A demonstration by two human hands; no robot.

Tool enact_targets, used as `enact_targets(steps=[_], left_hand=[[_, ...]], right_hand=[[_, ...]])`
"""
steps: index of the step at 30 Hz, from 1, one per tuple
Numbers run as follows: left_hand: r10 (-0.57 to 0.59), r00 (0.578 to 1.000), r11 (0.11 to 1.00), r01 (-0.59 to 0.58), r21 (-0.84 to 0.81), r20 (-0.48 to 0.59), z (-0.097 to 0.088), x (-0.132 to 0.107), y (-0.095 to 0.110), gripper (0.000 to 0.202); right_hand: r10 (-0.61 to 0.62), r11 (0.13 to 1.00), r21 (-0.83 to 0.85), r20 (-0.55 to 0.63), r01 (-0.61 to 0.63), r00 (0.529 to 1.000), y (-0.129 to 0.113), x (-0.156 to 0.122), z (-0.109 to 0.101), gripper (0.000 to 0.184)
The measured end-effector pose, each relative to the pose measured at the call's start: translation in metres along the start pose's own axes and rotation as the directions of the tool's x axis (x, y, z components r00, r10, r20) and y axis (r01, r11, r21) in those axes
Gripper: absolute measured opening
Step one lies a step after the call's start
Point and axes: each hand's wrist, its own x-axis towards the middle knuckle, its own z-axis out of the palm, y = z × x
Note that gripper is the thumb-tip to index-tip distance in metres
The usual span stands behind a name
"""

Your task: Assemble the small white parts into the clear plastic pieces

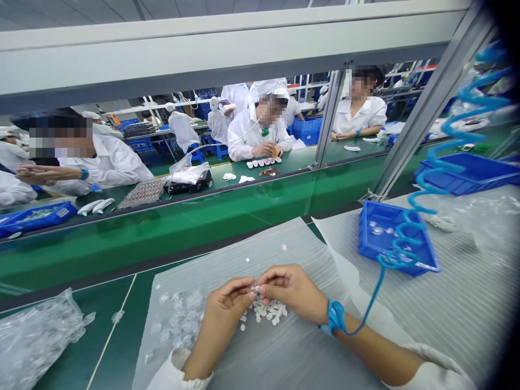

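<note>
My left hand (227, 306) and my right hand (290, 290) meet above a foam sheet (296, 357), fingertips pinched together. Between them is a small clear plastic piece (255, 288), mostly covered by the fingers; a bit of white shows at it. Just below the hands lies a pile of small white discs (270, 311). Several clear plastic pieces (187, 314) are scattered on the sheet, left of my left hand. A blue wrist strap (336, 318) circles my right wrist.
A coiled blue cord (426, 184) runs from the strap past a blue bin (368, 235) with small clear pieces in it. At the left lies a plastic bag (36, 341) of clear pieces. A metal post (422, 108) stands behind the bin. Co-workers sit across the green conveyor (252, 200).
</note>
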Motion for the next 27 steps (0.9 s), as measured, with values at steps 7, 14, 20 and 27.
enact_targets(steps=[7, 14, 20, 27], left_hand=[[0.082, 0.996, 0.996, -0.083, 0.028, 0.018, 0.001, 0.0, 0.0, 0.025], [0.076, 0.996, 0.992, -0.08, 0.093, 0.044, -0.002, 0.001, -0.002, 0.02], [0.055, 0.998, 0.993, -0.059, 0.103, 0.034, 0.0, -0.005, 0.001, 0.023], [0.049, 0.998, 0.998, -0.05, 0.026, 0.03, 0.0, -0.008, -0.001, 0.036]], right_hand=[[-0.047, 0.995, -0.093, -0.036, 0.044, 0.998, 0.0, 0.0, 0.001, 0.028], [-0.058, 0.991, -0.126, -0.063, 0.049, 0.996, 0.004, -0.003, 0.004, 0.027], [-0.022, 0.976, -0.216, -0.064, 0.007, 0.998, 0.006, -0.004, 0.004, 0.03], [0.037, 0.94, -0.337, -0.068, -0.058, 0.997, 0.034, 0.006, -0.011, 0.035]])
